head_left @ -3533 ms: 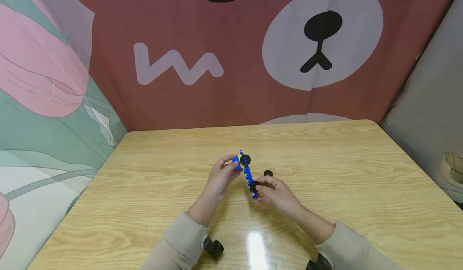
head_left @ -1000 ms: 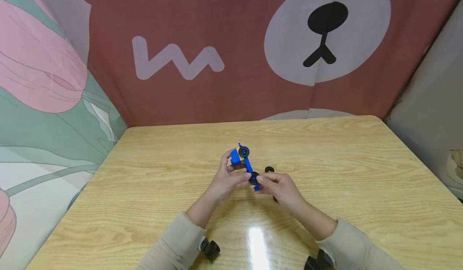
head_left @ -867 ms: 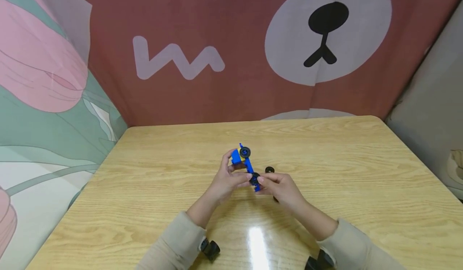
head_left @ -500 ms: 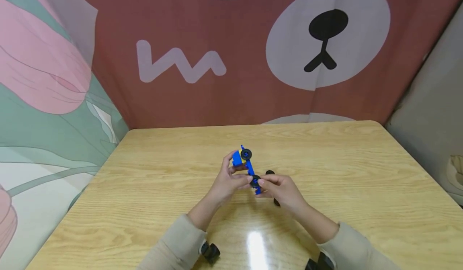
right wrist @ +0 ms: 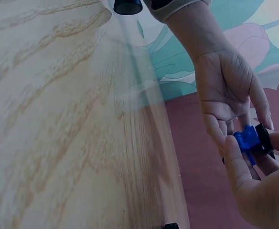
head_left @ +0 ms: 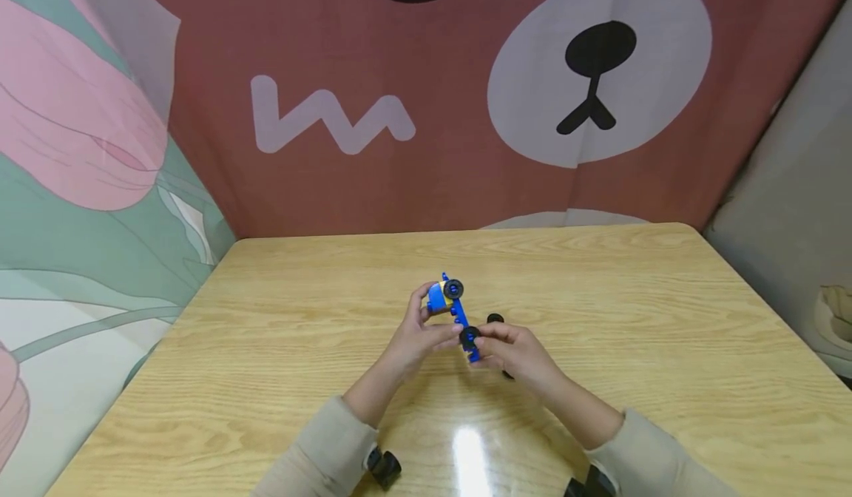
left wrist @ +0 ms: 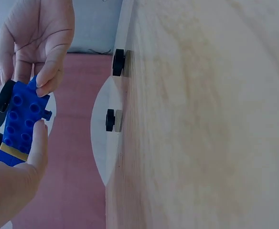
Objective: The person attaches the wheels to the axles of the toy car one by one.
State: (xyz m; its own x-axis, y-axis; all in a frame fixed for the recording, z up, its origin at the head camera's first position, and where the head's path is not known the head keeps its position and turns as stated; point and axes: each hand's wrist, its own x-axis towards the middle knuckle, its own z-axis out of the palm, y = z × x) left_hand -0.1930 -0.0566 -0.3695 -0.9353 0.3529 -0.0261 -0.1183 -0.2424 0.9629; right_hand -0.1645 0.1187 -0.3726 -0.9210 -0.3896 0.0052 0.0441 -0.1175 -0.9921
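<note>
A toy car of blue building bricks (head_left: 436, 297), with a yellow piece and black wheels, is held above the table by both hands. The left hand (head_left: 410, 338) holds its side, fingers behind the blue block and thumb beside the lower wheel (head_left: 469, 336). From the right, the right hand (head_left: 522, 356) pinches the car at that wheel. In the left wrist view the studded blue plate (left wrist: 25, 114) faces the camera, with the left thumb (left wrist: 39, 140) pressed on its edge. The right wrist view shows the car's blue end (right wrist: 248, 139) between both hands' fingers.
Two loose black wheels (left wrist: 119, 62) lie on the wooden table (head_left: 299, 319); in the head view one (head_left: 495, 318) is behind the right hand, the other partly hidden below it. A curtain with a bear print (head_left: 373, 194) hangs behind the table's far edge.
Since the oldest frame, the left thumb has moved from the blue block down to the lower wheel. Over the last second the hands and car have barely moved; the head view has tilted slightly.
</note>
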